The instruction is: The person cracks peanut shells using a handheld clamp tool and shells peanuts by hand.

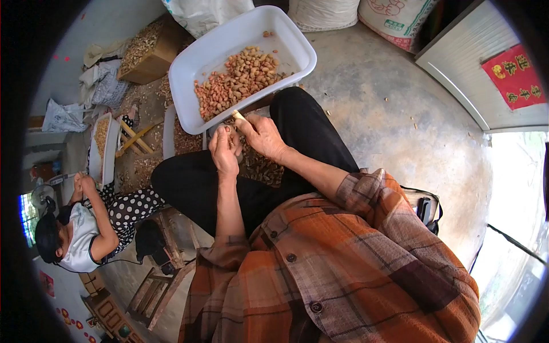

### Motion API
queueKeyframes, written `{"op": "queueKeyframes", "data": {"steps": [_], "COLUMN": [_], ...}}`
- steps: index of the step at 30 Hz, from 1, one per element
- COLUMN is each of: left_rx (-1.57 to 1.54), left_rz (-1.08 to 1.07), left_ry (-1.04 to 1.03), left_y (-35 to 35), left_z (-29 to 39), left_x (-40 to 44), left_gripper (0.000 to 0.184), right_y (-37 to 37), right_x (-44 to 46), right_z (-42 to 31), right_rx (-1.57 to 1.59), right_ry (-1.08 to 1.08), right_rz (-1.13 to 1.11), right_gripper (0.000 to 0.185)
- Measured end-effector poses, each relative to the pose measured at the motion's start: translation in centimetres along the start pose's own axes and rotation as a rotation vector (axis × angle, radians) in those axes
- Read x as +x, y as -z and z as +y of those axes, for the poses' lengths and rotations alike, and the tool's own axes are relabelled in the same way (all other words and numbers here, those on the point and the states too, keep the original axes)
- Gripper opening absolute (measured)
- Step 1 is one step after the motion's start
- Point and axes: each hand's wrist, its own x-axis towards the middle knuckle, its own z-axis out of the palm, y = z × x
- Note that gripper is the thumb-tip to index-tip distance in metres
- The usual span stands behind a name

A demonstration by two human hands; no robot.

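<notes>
Concrete floor (394, 103) fills the upper right. Orange-brown plaid shirt (343, 257) takes up the bottom middle, dark trousers (311, 123) above it, knees spread. Co-worker (80, 228) at left edge, polka-dot trousers, hands together just beside a smaller white tub (108, 157).

Large white tub (214, 54) at upper middle, tilted in frame, near rim by the wearer's hands. White sacks (323, 14) along top edge; cardboard box (140, 71) of shells upper left; red paper sign (517, 74) on the panel far upper right. Brown shells (260, 170) between the wearer's legs, center.

Right hand (263, 136): center, just below tub rim, fingers closed around a pale stick (238, 116), its end poking out toward the upper left. Left hand (225, 150): just left of the right one, fingers curled in, thumb close to fingertips, small gap at most; can't tell if anything is pinched.

Peanuts all in the large tub: unshelled peanuts (254, 66) heaped toward the right, reddish kernels (211, 97) toward lower left, the two piles meeting mid-tub.
</notes>
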Motion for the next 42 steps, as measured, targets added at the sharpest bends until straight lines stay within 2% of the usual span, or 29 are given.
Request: {"op": "queueKeyframes", "data": {"steps": [3,8,14,17,20,29,32,36,39,42], "left_rx": [-0.053,-0.018,0.024,0.096,0.177,0.238,0.264,0.354,0.648,0.755], "left_rz": [-0.092,-0.079,-0.049,-0.005,0.040,0.082,0.082,0.090,0.077,0.077], "left_ry": [0.040,0.049,0.059,0.048,0.003,-0.065,-0.086,-0.082,-0.280,-0.294], "left_y": [1.0,1.0,0.6,0.4,-0.1,-0.1,-0.1,0.2,0.4,0.0], "left_z": [-0.1,-0.4,-0.8,-0.7,-0.6,-1.2,-1.4,-1.4,-1.5,-0.7], "left_x": [0.1,0.1,-0.2,-0.3,-0.3,-0.4,-0.3,-0.1,0.1,0.0], "left_gripper": [0.031,0.031,0.032,0.034,0.036,0.037,0.037,0.040,0.040,0.038], "right_y": [0.8,0.6,0.9,0.9,0.8,1.0,1.0,1.1,1.1,1.1], "right_x": [-0.2,-0.3,-0.2,0.1,0.1,-0.1,-0.2,0.1,0.1,0.2], "right_z": [-1.3,-1.1,-0.7,-0.1,-0.1,-0.4,-0.4,-0.3,-0.4,-0.6], "right_rx": [0.090,0.302,0.162,-0.040,-0.093,-0.113,-0.176,-0.168,-0.166,-0.167], "right_ry": [0.034,0.084,0.121,0.284,0.372,0.381,0.459,0.425,0.343,0.260], "right_rz": [0.009,-0.039,-0.122,-0.104,-0.048,-0.024,0.021,-0.018,-0.037,-0.052], "right_gripper": [0.024,0.019,0.014,0.013,0.014,0.016,0.016,0.016,0.017,0.019]}}
